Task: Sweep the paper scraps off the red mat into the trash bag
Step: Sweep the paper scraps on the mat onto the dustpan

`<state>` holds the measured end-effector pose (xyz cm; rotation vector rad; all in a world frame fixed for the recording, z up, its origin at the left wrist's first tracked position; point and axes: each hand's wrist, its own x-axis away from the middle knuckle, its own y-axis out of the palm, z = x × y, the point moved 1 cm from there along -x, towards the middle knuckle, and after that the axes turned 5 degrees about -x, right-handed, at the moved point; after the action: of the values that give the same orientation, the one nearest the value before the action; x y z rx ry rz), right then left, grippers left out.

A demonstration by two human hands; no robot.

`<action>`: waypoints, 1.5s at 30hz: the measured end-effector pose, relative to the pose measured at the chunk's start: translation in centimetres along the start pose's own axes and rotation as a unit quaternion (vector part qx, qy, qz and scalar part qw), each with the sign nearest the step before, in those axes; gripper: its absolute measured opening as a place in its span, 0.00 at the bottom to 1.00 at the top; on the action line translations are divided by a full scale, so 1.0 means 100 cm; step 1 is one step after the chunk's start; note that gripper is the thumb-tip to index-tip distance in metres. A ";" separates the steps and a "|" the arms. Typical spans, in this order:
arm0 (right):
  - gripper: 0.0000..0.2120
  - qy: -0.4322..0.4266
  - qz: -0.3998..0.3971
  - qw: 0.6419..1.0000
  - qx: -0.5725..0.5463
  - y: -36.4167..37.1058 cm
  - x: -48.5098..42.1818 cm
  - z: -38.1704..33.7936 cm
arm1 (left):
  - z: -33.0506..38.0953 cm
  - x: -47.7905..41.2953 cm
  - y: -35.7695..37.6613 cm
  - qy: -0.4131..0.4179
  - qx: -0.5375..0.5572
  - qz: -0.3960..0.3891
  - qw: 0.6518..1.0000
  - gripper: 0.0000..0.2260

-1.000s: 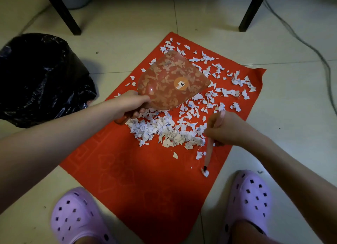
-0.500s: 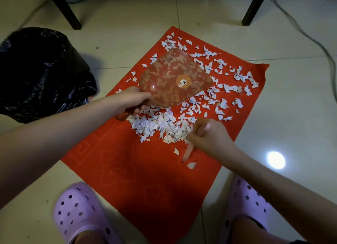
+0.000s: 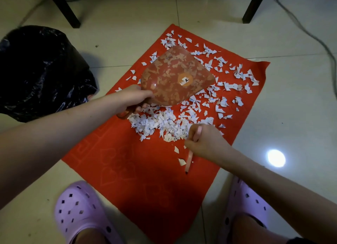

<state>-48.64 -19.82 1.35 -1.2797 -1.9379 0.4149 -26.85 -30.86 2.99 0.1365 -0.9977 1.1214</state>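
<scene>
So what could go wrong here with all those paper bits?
Scraps lie close to the mat's right edge, so a hasty stroke of the thin stick in the right hand might flick them onto the floor. The trash bag sits off the mat, so the scoop in the left hand could spill on the way.

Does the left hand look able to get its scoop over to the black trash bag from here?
Probably yes. The left hand grips the scoop by its handle, and the trash bag sits close on its left, with only bare floor and the red mat edge between them.
</scene>
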 end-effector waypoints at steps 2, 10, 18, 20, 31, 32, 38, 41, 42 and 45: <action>0.06 -0.036 0.043 0.998 -0.018 -0.013 0.002 -0.009 | -0.003 -0.001 -0.001 -0.002 0.000 -0.003 1.000 0.07; 0.15 -0.152 -0.103 0.982 -0.039 -0.046 -0.009 -0.015 | -0.005 -0.004 -0.005 0.001 0.009 0.002 1.000 0.08; 0.08 -0.212 -0.265 0.941 -0.013 -0.015 -0.019 0.008 | -0.004 -0.003 -0.002 0.005 0.014 0.007 1.000 0.07; 0.09 -0.201 -0.269 0.941 0.033 -0.010 -0.021 0.018 | -0.004 -0.002 -0.001 0.002 0.017 0.004 1.000 0.08; 0.18 -0.190 -0.024 0.979 0.066 -0.047 -0.031 0.018 | -0.005 0.001 -0.001 -0.001 0.007 0.002 1.000 0.08; 0.20 -0.191 -0.021 0.980 0.046 -0.053 -0.028 0.016 | -0.005 0.001 -0.002 -0.001 0.009 0.003 1.000 0.08; 0.13 -0.178 -0.094 0.979 0.043 -0.057 -0.020 0.011 | -0.006 0.002 -0.003 -0.003 0.012 0.004 1.000 0.08; 0.10 -0.171 -0.169 0.962 0.129 -0.036 -0.024 0.010 | -0.007 0.001 -0.003 -0.005 0.009 0.007 1.000 0.08; 0.10 -0.167 -0.171 0.959 0.151 -0.031 -0.027 0.011 | -0.007 0.000 -0.003 -0.005 0.008 0.008 1.000 0.08; 0.11 -0.140 -0.120 0.970 0.158 -0.028 -0.036 0.013 | -0.007 0.001 -0.003 -0.005 0.006 0.007 1.000 0.08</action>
<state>-50.63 -24.11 0.76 -0.8037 -2.1242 0.7781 -26.20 -30.54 2.70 0.1460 -1.0027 1.1406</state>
